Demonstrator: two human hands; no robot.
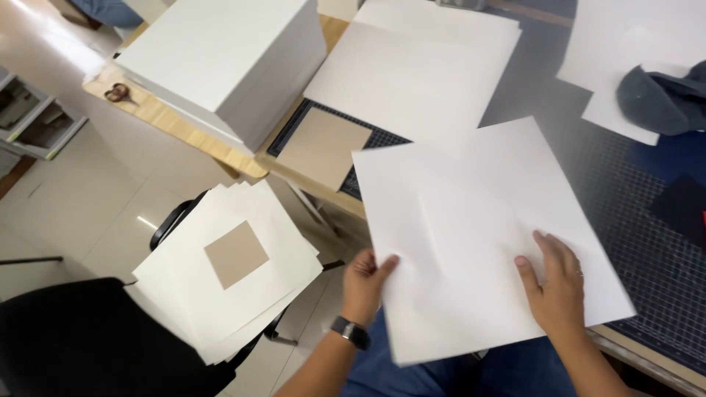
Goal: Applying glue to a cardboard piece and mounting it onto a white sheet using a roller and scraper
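Take the large white sheet in front of you as the marker; it lies on the dark gridded cutting mat and hangs over the table's near edge.

Far to its left a black chair stands on the pale floor. Between the chair and the sheet, a second seat carries a fanned pile of white sheets with a brown cardboard square lying on top.

Above and left of the sheet sits a tall stack of white boards on a wooden table, with scissors at its left corner. A larger brown card lies just above the sheet's top left corner, beside more loose white paper.

Your left hand, a dark watch on the wrist, pinches the sheet's lower left edge, thumb on top. Your right hand lies flat and open on the sheet's lower right part, fingers spread, gripping nothing.

A dark cap rests up and right of the sheet.
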